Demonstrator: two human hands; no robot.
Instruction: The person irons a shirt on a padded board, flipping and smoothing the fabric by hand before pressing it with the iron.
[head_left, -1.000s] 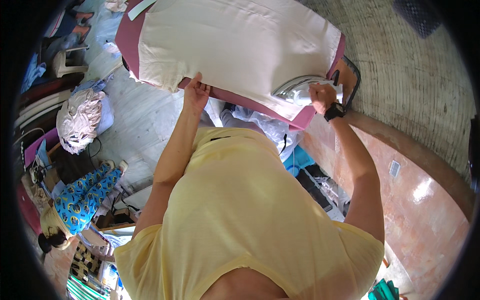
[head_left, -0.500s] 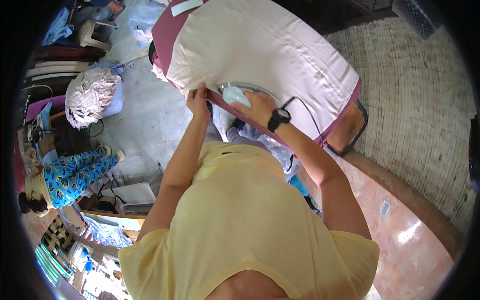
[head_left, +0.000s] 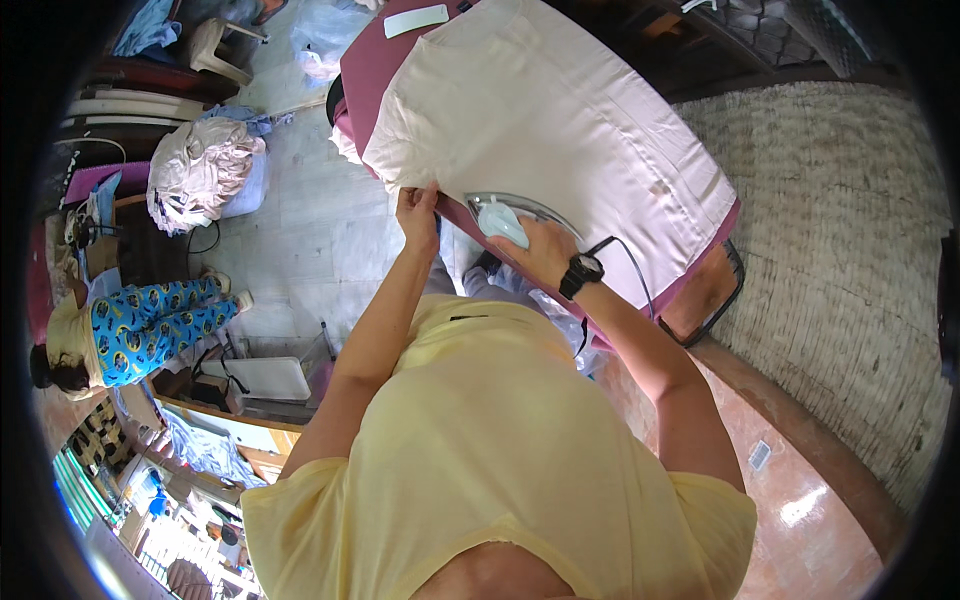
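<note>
A pale cream cloth (head_left: 560, 120), possibly a garment, is spread over an ironing board with a maroon cover (head_left: 372, 75). My right hand (head_left: 548, 250) is wrapped around the handle of a clothes iron (head_left: 503, 222) with a pale aqua body. The iron rests at the board's near edge, its tip pointing left, and its dark cord runs off to the right. Left of the iron, my left hand (head_left: 418, 213) pinches the near edge of the cloth between thumb and fingers. A black watch (head_left: 580, 274) is on my right wrist.
A white rectangular object (head_left: 416, 19) lies at the board's far left. Left on the floor is a heap of light cloth (head_left: 203, 170). Another person in blue patterned trousers (head_left: 165, 330) is farther left. The board's black metal frame (head_left: 722, 300) juts out right.
The whole view has shifted, so the board and both hands appear farther right and lower. Both hands keep their grips, and the iron stays near the same part of the cloth's edge.
</note>
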